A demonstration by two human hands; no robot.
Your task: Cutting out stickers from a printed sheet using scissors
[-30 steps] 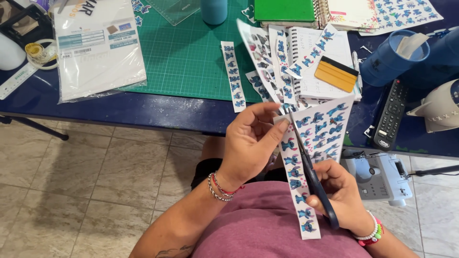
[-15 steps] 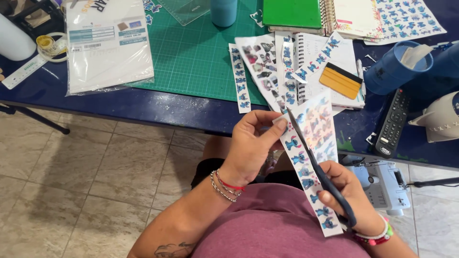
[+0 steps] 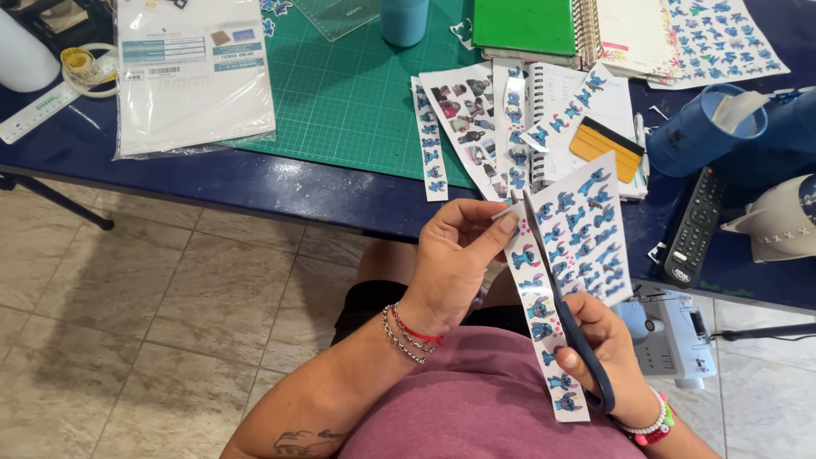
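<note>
My left hand [image 3: 455, 259] pinches the top left edge of a white sticker sheet [image 3: 586, 234] printed with small blue cartoon figures. My right hand [image 3: 599, 353] grips dark blue scissors [image 3: 561, 306] whose blades run up through the sheet, splitting off a narrow strip [image 3: 540, 331] on the left that hangs down toward my lap. Both hands are held over my lap, just in front of the blue table [image 3: 280, 183].
On the table lie a green cutting mat [image 3: 357, 93], cut sticker strips [image 3: 429, 140], a spiral notebook [image 3: 561, 93], a yellow scraper [image 3: 605, 149], a bagged paper pack [image 3: 191, 76], a green book [image 3: 523, 25], a blue cup [image 3: 705, 127], a black remote [image 3: 693, 234], tape rolls [image 3: 81, 64]. Tiled floor lies to the left.
The scissors have moved further up the sheet, lengthening the cut. The sheet and both hands have shifted slightly as the strip separates.
</note>
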